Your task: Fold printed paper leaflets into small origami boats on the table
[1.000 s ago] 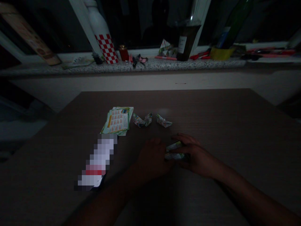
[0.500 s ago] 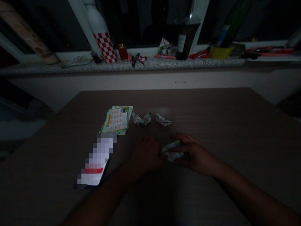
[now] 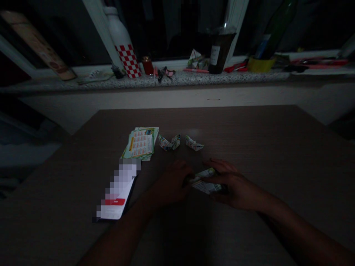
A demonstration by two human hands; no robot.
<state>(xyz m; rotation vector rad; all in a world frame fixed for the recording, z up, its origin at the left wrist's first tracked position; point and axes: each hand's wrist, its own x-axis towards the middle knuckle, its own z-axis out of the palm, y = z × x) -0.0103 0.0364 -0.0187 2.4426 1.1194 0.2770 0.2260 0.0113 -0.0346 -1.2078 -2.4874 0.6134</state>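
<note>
A small folded printed paper [image 3: 206, 186] lies on the table between my hands, pale with green patches and lines of print. My left hand [image 3: 176, 183] is closed on its left end, the fingertips curled and partly in shadow. From the right, my right hand [image 3: 231, 184] grips the paper, index finger across its top and thumb at the near edge. Just beyond are two folded paper pieces [image 3: 169, 143] close together, shaped like little boats, and a similar paper boat [image 3: 194, 144] to their right.
A stack of printed sheets [image 3: 141, 144] lies at the left on the brown table [image 3: 249, 129]. Nearer me is a lit phone [image 3: 118, 195], its screen partly blurred. On the stone windowsill [image 3: 183, 78] stand a checkered bottle [image 3: 129, 55], a dark cup [image 3: 217, 55] and other items.
My left fingers have shifted slightly at the paper's left end, and more of its printed surface shows. The whole view has moved a little; the stack, phone and paper boats stay in place.
</note>
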